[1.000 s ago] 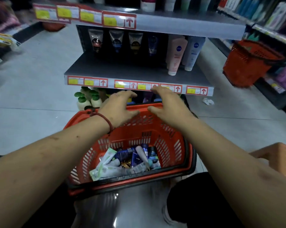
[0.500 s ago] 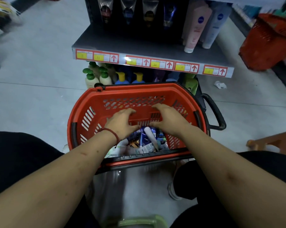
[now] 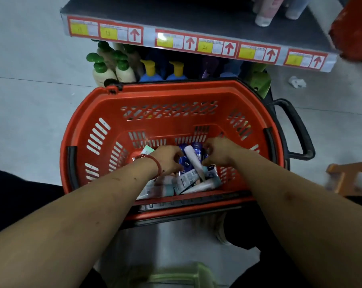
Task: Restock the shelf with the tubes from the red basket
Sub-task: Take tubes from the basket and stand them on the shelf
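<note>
Red plastic is filling the middle of the view: the red basket (image 3: 97, 113) is sitting on the floor in front of the shelf (image 3: 196, 15), its black handle (image 3: 296, 129) hanging off the right side. Reaching down from the lower left, the left forearm is stretching into the basket with a red string bracelet (image 3: 155, 163) at the wrist; the left hand (image 3: 167, 159) is lying knuckles-up on the heap, fingers curled under, and whether they are gripping anything cannot be told. Between the two hands the tubes (image 3: 188, 179) are lying jumbled at the near end of the basket floor, a dark blue Nivea tube (image 3: 186, 163) just beside the left hand and a white tube (image 3: 193, 159) slanting across it. To the right, the right hand (image 3: 219, 150) is bending down at the wrist with its fingers bunched narrow over the pile, touching the tubes; a firm hold is not showing. Under the shelf edge, pump bottles (image 3: 122, 67) are standing behind the basket.
</note>
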The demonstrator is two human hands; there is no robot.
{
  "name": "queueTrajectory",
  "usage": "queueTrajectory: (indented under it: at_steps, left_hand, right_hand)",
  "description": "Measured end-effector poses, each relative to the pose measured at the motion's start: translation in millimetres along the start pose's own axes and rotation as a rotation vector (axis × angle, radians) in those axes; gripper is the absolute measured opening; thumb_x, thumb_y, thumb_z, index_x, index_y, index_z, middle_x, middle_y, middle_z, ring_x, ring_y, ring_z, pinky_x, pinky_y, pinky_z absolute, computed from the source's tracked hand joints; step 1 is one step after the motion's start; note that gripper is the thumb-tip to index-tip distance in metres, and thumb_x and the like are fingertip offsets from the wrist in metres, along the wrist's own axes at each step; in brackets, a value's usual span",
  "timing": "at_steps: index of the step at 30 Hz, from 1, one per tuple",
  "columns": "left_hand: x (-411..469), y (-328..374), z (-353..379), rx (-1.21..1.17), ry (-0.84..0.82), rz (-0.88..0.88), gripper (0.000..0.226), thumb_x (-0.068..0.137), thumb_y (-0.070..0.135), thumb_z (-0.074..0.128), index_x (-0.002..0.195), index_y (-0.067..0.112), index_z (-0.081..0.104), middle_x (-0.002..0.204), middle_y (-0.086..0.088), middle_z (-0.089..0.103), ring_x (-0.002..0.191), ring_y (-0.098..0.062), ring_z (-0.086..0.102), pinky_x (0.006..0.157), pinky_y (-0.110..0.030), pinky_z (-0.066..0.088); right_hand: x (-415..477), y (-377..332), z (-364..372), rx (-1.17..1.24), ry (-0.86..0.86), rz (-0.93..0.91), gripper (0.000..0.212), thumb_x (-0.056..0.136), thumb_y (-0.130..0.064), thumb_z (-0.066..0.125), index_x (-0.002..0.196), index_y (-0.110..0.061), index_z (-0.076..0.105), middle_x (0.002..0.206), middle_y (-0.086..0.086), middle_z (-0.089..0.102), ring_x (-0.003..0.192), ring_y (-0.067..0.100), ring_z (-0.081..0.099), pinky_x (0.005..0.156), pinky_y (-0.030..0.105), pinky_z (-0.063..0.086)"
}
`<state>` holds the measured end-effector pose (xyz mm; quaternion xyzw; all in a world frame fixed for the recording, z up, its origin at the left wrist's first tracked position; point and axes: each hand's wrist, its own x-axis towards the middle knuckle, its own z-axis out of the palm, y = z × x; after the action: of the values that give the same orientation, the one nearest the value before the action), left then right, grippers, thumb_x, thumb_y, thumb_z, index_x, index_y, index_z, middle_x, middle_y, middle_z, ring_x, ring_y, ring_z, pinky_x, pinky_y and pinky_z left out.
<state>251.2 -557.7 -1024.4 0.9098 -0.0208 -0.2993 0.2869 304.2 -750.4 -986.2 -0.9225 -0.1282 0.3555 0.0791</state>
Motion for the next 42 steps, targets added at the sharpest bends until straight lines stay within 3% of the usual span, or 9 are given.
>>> queueTrajectory:
  at_steps: [5, 11, 15, 19, 23, 27, 33, 39, 42]
  left_hand:
    - [41.8, -6.4, 18.2, -0.181, -0.094, -0.043, 0.034, 0.089, 0.012, 0.067, 0.123, 0.012, 0.064, 0.114, -0.008, 0.07, 0.101, -0.029, 0.068, 0.089, -0.046, 0.057]
    - [64.4, -11.3, 45.5, -0.46, -0.21, -0.179, 0.014, 0.09, 0.016, 0.069, 0.099, 0.006, 0.072, 0.09, -0.014, 0.07, 0.079, -0.025, 0.064, 0.08, -0.038, 0.058]
    - [72.8, -23.1, 56.8, -0.52, -0.142, -0.286, 0.012, 0.085, 0.021, 0.077, 0.087, 0.011, 0.07, 0.088, -0.012, 0.07, 0.08, -0.026, 0.068, 0.079, -0.038, 0.06]
    - [75.8, -35.1, 49.7, -0.532, -0.156, -0.33, 0.029, 0.081, 0.013, 0.079, 0.11, 0.011, 0.072, 0.108, -0.009, 0.073, 0.1, -0.027, 0.069, 0.089, -0.039, 0.058]
    - [70.6, -42.9, 42.3, -0.798, -0.166, -0.37, 0.034, 0.085, -0.004, 0.071, 0.116, 0.009, 0.069, 0.094, -0.005, 0.073, 0.07, -0.014, 0.067, 0.051, -0.017, 0.052]
    - [65.4, -47.3, 35.8, -1.003, -0.206, -0.338, 0.035, 0.084, -0.005, 0.072, 0.117, 0.007, 0.068, 0.11, -0.015, 0.075, 0.097, -0.03, 0.074, 0.079, -0.04, 0.062]
    - [44.6, -29.1, 8.0, -1.062, -0.177, -0.238, 0.043, 0.084, -0.006, 0.072, 0.123, 0.01, 0.063, 0.112, -0.012, 0.075, 0.1, -0.026, 0.073, 0.081, -0.037, 0.061]
    - [-4.9, 3.7, -72.0, -0.865, -0.233, -0.072, 0.04, 0.086, 0.003, 0.073, 0.124, 0.015, 0.062, 0.113, -0.01, 0.075, 0.105, -0.027, 0.072, 0.094, -0.04, 0.057]
    - [-38.6, 27.5, -119.6, -0.771, -0.152, -0.007, 0.038, 0.086, 0.004, 0.074, 0.121, 0.014, 0.065, 0.11, -0.011, 0.076, 0.089, -0.021, 0.073, 0.083, -0.035, 0.057]
  right_hand:
    - [39.5, 11.1, 20.8, 0.037, -0.107, 0.075, 0.042, 0.08, -0.031, 0.083, 0.111, -0.006, 0.069, 0.107, 0.011, 0.07, 0.095, 0.026, 0.067, 0.074, 0.029, 0.05]
    - [65.6, 13.8, 40.8, 0.221, -0.288, 0.17, 0.038, 0.083, 0.004, 0.069, 0.12, -0.003, 0.066, 0.115, 0.016, 0.071, 0.071, 0.017, 0.065, 0.051, 0.021, 0.052]
    - [75.4, 14.2, 47.2, 0.401, -0.32, 0.123, 0.034, 0.079, 0.014, 0.072, 0.107, -0.005, 0.068, 0.113, 0.007, 0.073, 0.098, 0.023, 0.069, 0.086, 0.044, 0.058]
    - [84.5, 17.0, 54.7, 0.595, -0.274, 0.217, 0.024, 0.086, 0.01, 0.065, 0.104, -0.005, 0.069, 0.098, 0.013, 0.072, 0.092, 0.031, 0.07, 0.087, 0.044, 0.06]
    - [85.3, 15.6, 52.2, 0.737, -0.098, 0.304, 0.018, 0.086, -0.01, 0.075, 0.101, -0.005, 0.065, 0.107, 0.023, 0.071, 0.096, 0.037, 0.072, 0.087, 0.052, 0.059]
    - [82.5, 8.3, 45.9, 0.967, -0.141, 0.262, 0.03, 0.09, -0.018, 0.074, 0.113, -0.002, 0.065, 0.108, 0.017, 0.072, 0.1, 0.033, 0.072, 0.083, 0.045, 0.061]
    - [63.8, -10.2, 20.2, 1.183, -0.09, 0.156, 0.02, 0.089, -0.005, 0.071, 0.108, -0.005, 0.068, 0.093, 0.011, 0.076, 0.073, 0.017, 0.076, 0.057, 0.028, 0.058]
    - [5.3, -35.4, -44.7, 1.208, -0.035, -0.015, 0.026, 0.088, -0.004, 0.071, 0.114, -0.003, 0.067, 0.106, 0.016, 0.076, 0.098, 0.028, 0.074, 0.08, 0.039, 0.063]
    - [-31.6, -57.1, -84.9, 1.181, 0.018, -0.138, 0.028, 0.089, -0.007, 0.071, 0.116, -0.002, 0.067, 0.104, 0.016, 0.076, 0.096, 0.028, 0.075, 0.084, 0.04, 0.062]
